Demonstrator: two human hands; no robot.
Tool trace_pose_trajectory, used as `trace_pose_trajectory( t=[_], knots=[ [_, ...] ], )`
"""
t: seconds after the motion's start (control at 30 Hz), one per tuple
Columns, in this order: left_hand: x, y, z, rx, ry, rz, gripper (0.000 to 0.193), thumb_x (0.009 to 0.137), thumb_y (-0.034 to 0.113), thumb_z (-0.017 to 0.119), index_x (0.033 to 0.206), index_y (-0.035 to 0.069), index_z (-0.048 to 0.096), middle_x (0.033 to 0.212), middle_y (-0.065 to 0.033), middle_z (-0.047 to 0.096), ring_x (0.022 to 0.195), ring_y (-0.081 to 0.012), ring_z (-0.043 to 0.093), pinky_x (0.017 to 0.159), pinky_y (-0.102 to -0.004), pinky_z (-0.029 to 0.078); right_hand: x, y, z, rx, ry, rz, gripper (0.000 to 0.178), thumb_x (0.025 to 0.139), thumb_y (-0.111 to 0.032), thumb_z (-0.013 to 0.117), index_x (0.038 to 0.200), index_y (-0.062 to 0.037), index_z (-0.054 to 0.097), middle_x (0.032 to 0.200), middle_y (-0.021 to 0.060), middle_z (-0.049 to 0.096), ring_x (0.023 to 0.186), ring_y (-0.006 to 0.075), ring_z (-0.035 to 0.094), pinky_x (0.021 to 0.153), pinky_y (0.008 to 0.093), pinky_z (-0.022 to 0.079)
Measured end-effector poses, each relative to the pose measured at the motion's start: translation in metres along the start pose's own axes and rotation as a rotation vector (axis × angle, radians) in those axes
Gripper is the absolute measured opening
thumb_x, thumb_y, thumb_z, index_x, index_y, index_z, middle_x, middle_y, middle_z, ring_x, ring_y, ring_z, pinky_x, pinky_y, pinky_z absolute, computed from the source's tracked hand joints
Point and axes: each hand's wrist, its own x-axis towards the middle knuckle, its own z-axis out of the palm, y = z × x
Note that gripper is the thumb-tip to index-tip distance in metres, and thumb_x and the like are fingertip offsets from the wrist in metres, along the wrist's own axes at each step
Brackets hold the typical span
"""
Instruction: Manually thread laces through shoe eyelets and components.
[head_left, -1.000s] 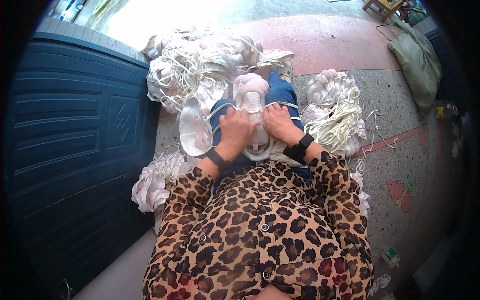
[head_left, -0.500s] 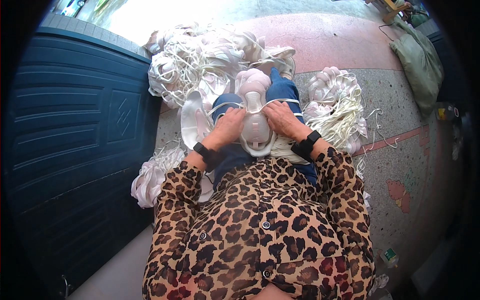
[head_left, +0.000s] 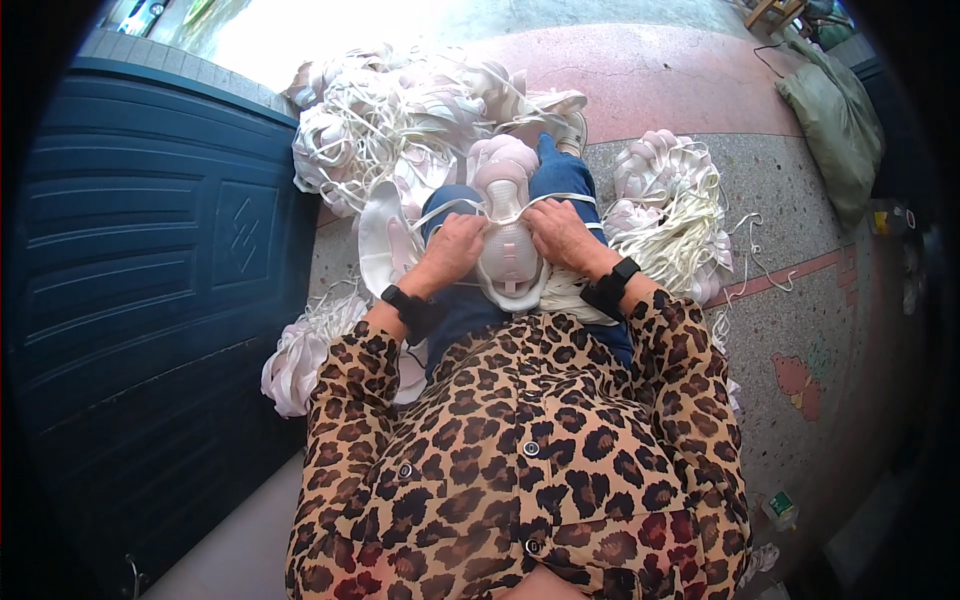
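A pale pink and white shoe upper (head_left: 512, 258) lies between my thighs, its rounded end toward me. My left hand (head_left: 455, 248) is closed at its left side, the fingertips pinching a white shoelace (head_left: 570, 196). From the right, my right hand (head_left: 566, 238) pinches the same lace near the upper's middle. Loose lengths of lace trail outward over both knees. Just left of my left hand, another white and pink shoe piece (head_left: 380, 235) leans against my leg. The fingertips are partly hidden, so how the lace passes through the upper cannot be made out.
A large heap of shoe uppers with tangled laces (head_left: 400, 120) lies ahead to the left. A second pile (head_left: 665, 205) sits beside my right knee, a smaller one (head_left: 300, 365) by the dark blue door (head_left: 150, 260). A greenish sack (head_left: 835, 135) stands at far right.
Both hands stay at the sides of the upper, with the lace still pinched. The whole view has shifted only slightly.
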Motion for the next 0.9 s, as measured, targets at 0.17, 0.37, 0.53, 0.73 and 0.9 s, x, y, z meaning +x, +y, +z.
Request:
trace_pose_trajectory(
  t=[0.17,0.37,0.53,0.73,0.9],
  knots=[
    [-0.001,0.006,0.000,0.015,0.023,0.033,0.021,0.090,0.002,0.059,0.110,0.000,0.066,0.103,-0.0170,0.068,0.099,-0.0361,0.061,0.088,-0.0435,0.050,0.000,0.003,0.002,-0.001,0.054,-0.034,0.033,0.082,-0.006,0.063,0.114,-0.0045,0.064,0.110,0.0119,0.066,0.108,0.0289,0.060,0.090,0.0425,0.043],
    [0.001,0.018,-0.008,0.114,0.065,0.016,0.020,0.088,0.005,0.063,0.107,0.001,0.067,0.104,-0.0154,0.068,0.098,-0.0355,0.061,0.087,-0.0432,0.051,0.000,0.005,0.004,0.027,0.069,-0.033,0.031,0.081,-0.006,0.061,0.113,-0.0057,0.065,0.109,0.0110,0.066,0.108,0.0291,0.061,0.089,0.0432,0.044],
    [0.015,0.065,-0.013,0.265,0.199,0.019,0.014,0.084,0.013,0.071,0.093,0.003,0.070,0.093,-0.0121,0.068,0.094,-0.0325,0.061,0.083,-0.0417,0.051,0.002,0.007,0.002,0.057,0.066,-0.028,0.029,0.081,-0.005,0.060,0.110,-0.0054,0.066,0.108,0.0113,0.066,0.108,0.0303,0.061,0.088,0.0444,0.045],
    [0.030,0.063,0.029,0.447,0.144,-0.039,0.017,0.080,0.020,0.075,0.079,0.004,0.069,0.077,-0.0107,0.066,0.091,-0.0302,0.062,0.075,-0.0422,0.052,0.005,0.008,0.000,0.098,0.066,-0.045,0.026,0.082,-0.006,0.059,0.107,-0.0051,0.067,0.106,0.0120,0.067,0.107,0.0314,0.061,0.088,0.0447,0.046],
    [0.035,0.064,0.034,0.557,0.176,0.079,0.013,0.082,0.017,0.067,0.076,0.006,0.063,0.078,-0.0103,0.063,0.085,-0.0294,0.060,0.068,-0.0416,0.049,0.009,0.013,-0.002,0.103,0.028,-0.011,0.025,0.083,-0.010,0.063,0.107,-0.0051,0.067,0.107,0.0122,0.067,0.107,0.0315,0.061,0.089,0.0437,0.047]
  ],
)
